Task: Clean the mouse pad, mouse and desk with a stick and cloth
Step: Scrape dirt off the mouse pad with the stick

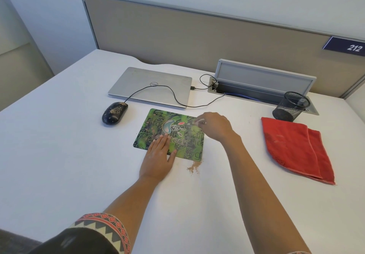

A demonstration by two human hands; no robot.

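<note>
A green patterned mouse pad [156,123] lies in the middle of the white desk [59,155]. My left hand [158,159] rests flat on its near edge, fingers together, holding it down. My right hand [214,125] hovers over the pad's right side, pinching a small pale stick [194,122] whose tip touches the pad. A black wired mouse [114,112] speckled with brown crumbs sits to the left of the pad. A pile of brown crumbs [193,168] lies on the desk just off the pad's near right corner. A red cloth [296,147] lies folded to the right.
A closed silver laptop [150,84] sits behind the pad, the mouse cable [173,93] trailing over it. A black mesh pen cup [290,105] stands by an open cable tray [262,93] at the back right. A beige partition [177,32] closes the desk's rear.
</note>
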